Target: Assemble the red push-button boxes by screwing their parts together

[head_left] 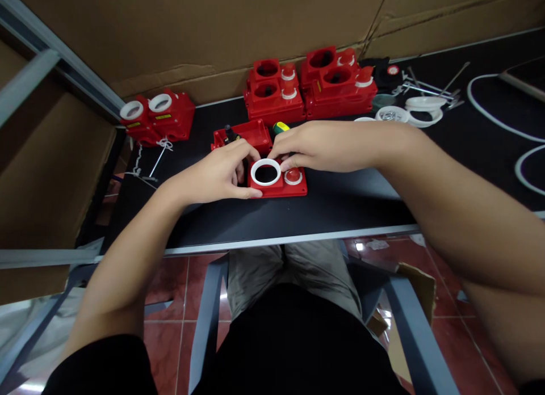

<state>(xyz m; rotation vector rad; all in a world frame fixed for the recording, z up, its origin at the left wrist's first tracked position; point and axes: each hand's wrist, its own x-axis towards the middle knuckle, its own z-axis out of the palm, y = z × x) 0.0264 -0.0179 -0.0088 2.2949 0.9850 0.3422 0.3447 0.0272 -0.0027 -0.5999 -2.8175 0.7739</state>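
A red cover plate (279, 192) lies near the front of the black table, with a white ring (266, 183) around its large round opening. Beside that opening sits a small red dome (293, 175) with a white collar. My left hand (217, 176) grips the plate's left side, thumb at the front corner and fingers curled behind. The fingers of my right hand (313, 145) are closed at the ring's back right rim. Just behind the hands stands an open red box (258, 135) with a dark part in it. A yellow-green handle (280, 127) shows behind my right hand.
Assembled red boxes (272, 107) stand along the cardboard wall, and two with white rings (183, 120) stand at left. To the right are white rings (426, 117), a dish of small metal parts (392, 114), metal rods (430, 89) and a white cable (489, 120).
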